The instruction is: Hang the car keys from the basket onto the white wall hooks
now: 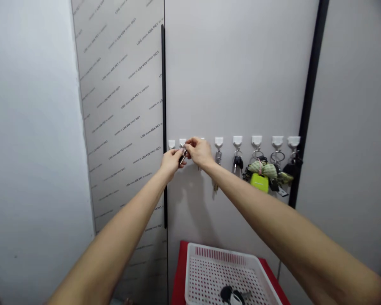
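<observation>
Both of my hands are raised to a row of white hooks on the pale cabinet door. My left hand (171,164) is closed around a bunch of keys (182,158), of which only a dark and shiny part shows. Beside it, my right hand (199,151) pinches the keys' ring at the second white hook (182,141) from the left. Whether the ring sits on that hook I cannot tell. The leftmost hook (172,144) is partly covered by my left hand. Behind my right hand, another hook and its keys are mostly hidden.
Further right, keys (218,160), a black car key (238,163) and a bunch with a lime-green tag (259,182) hang from hooks. Below, a white perforated basket (190,271) on a red surface (178,275) holds black keys (231,294). A long black handle (164,106) edges the door.
</observation>
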Demonstrator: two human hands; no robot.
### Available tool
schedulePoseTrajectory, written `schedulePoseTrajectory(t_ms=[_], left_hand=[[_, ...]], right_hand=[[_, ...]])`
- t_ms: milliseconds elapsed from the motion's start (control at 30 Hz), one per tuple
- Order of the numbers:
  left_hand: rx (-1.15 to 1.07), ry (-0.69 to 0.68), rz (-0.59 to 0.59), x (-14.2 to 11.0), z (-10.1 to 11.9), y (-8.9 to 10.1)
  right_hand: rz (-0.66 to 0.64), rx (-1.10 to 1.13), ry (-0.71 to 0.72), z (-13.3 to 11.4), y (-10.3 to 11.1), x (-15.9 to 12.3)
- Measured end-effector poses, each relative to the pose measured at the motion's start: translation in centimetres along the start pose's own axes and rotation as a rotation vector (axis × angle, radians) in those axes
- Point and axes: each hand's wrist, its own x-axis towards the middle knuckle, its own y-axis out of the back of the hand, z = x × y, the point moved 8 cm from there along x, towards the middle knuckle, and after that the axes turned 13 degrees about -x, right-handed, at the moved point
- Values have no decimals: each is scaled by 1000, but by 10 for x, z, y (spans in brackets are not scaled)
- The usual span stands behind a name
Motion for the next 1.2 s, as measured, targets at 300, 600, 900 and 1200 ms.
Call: schedulePoseTrajectory(t_ms=[300,600,900,1200], left_hand=[[-22,111,124,24,-21,10],[-47,195,53,2,-65,13],[209,327,85,-48,-124,50],[483,452,-329,-159,-216,34]], right_hand=[[-27,-296,-94,22,-23,24],[-97,-426,71,16,-13,-19],[-707,-421,99,107,-30,-174],[-1072,-523,-124,185,-33,-303]])
